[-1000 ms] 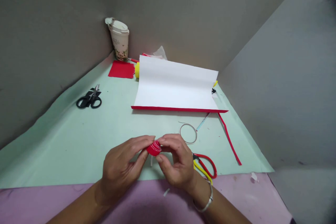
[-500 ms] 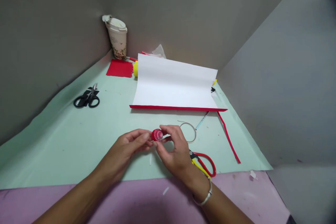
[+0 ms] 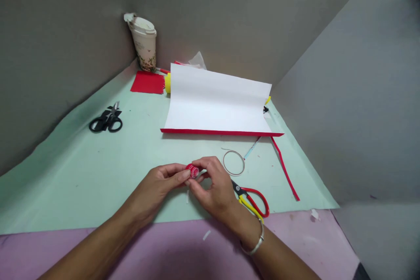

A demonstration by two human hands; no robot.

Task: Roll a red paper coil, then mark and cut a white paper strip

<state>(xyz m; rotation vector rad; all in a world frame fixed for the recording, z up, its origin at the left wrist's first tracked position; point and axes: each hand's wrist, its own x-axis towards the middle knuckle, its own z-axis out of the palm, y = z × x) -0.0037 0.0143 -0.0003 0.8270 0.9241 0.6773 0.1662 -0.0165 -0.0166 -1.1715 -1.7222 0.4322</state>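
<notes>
Between my fingertips is a small red roll (image 3: pixel 192 170) with white rings at its end; its exact kind is unclear. My left hand (image 3: pixel 166 183) pinches it from the left with thumb and fingers closed. From the right, my right hand (image 3: pixel 215 183) grips the same roll, its fingers partly covering it. A ring of thin wire or tape (image 3: pixel 234 175) lies just beyond my right hand. Scissors with red and yellow handles (image 3: pixel 251 199) rest beside my right wrist, partly hidden by the hand.
A white sheet with a red front edge (image 3: pixel 216 105) curves up in the middle. Black-handled scissors (image 3: pixel 106 123) lie on the left. Behind are a red piece (image 3: pixel 147 82) and a lidded cup (image 3: pixel 145 48). A red strip (image 3: pixel 285 170) lies right.
The red roll has turned a little between my fingers and moved slightly left. My left thumb covers more of it. The whole view has shifted slightly.
</notes>
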